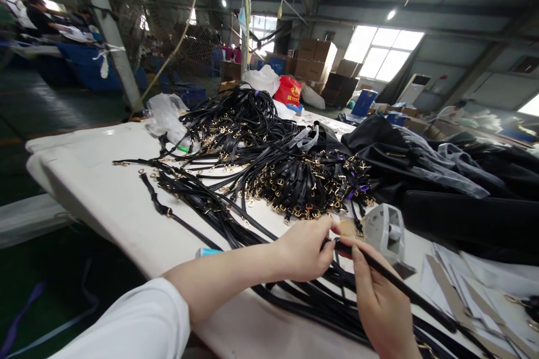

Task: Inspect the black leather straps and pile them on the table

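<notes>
Above white tabletop (96, 190) | left fingers (327, 244) and right fingers (356, 249) both are pinching one black strap (404, 287)

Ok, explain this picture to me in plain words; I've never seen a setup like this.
There is no robot here: a person works with two bare hands, and the one picture comes from a camera worn on the head, looking forward and down.

The left hand and right hand hold a black strap between them, close together near one end.

On the white table lies a large pile of black straps with gold-coloured buckles and clips. Clear plastic sits at the far side, and loose papers lie to the right.
</notes>
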{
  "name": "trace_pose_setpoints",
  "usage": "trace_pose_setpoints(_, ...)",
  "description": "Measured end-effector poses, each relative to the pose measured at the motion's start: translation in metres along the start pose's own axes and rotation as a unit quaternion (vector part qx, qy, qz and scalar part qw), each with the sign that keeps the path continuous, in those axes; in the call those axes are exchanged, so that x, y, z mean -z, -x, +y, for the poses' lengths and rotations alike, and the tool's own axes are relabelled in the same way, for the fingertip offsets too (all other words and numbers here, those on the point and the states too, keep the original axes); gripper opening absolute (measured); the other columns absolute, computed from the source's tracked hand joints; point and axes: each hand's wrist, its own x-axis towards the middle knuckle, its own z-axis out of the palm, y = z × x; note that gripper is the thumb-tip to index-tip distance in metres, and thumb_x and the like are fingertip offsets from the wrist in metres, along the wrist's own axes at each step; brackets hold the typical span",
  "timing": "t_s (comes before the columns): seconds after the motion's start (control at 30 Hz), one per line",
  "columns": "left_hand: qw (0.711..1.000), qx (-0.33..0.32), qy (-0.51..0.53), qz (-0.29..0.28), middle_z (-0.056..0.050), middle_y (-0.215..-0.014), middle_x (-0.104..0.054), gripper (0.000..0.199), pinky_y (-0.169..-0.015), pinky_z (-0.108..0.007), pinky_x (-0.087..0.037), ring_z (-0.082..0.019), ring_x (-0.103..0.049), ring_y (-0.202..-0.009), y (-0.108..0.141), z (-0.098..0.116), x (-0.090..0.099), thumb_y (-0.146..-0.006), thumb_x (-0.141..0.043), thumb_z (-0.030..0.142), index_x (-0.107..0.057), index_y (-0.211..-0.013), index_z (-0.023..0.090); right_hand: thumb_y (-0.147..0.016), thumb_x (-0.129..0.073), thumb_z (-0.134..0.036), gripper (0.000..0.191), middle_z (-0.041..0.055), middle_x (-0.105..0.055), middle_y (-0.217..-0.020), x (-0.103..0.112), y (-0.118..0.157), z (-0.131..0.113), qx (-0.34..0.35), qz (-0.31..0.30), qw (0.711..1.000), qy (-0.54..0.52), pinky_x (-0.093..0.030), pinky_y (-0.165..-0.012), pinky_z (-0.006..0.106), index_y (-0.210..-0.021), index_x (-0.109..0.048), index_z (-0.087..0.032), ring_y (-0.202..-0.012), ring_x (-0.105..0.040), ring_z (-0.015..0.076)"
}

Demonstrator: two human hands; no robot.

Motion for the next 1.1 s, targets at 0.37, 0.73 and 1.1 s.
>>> trace_pose_setpoints(0.37, 0.998, -0.010, -0.004, -0.062, -0.006, -0.096, -0.065, 0.031, -0.072, -0.029, -0.048, -0.019, -0.061, -0.082, 0.002, 0.002, 0.009, -0.087, -0.046, 0.016, -0.046, -0.118, 0.019, -0.095, -0.060, -0.026, 0.015, 0.0031, -0.073, -0.102, 0.002, -0.002, -0.004, 0.050, 0.047, 0.996, 0.061, -0.052, -0.088, 0.031, -0.107, -0.068, -0.024, -0.092, -0.070, 0.0211)
trace_pose_setpoints(0.73, 0.995, -0.010, 0.085, -0.054, -0.010, -0.101, -0.067, 0.031, -0.075, -0.030, -0.050, -0.021, -0.064, -0.089, 0.002, 0.002, 0.006, -0.085, -0.058, 0.022, -0.050, -0.114, 0.015, -0.099, -0.049, -0.027, 0.019, 0.0070, -0.067, -0.109, 0.000, -0.004, -0.011, 0.007, 0.036, 0.999, -0.027, -0.046, -0.094, 0.039, -0.104, -0.066, -0.023, -0.104, -0.063, 0.0249)
trace_pose_setpoints(1.1, 0.982, 0.010, 0.187, -0.033, -0.003, -0.088, -0.071, 0.027, -0.062, -0.021, -0.044, -0.013, -0.059, -0.072, -0.005, -0.004, 0.003, -0.079, -0.076, 0.037, -0.073, -0.095, 0.016, -0.099, -0.036, -0.053, 0.044, 0.0080, -0.062, -0.103, 0.029, -0.013, -0.002, -0.138, 0.089, 0.953, -0.256, -0.043, -0.062, 0.031, -0.109, -0.068, -0.025, -0.068, -0.049, 0.0186)
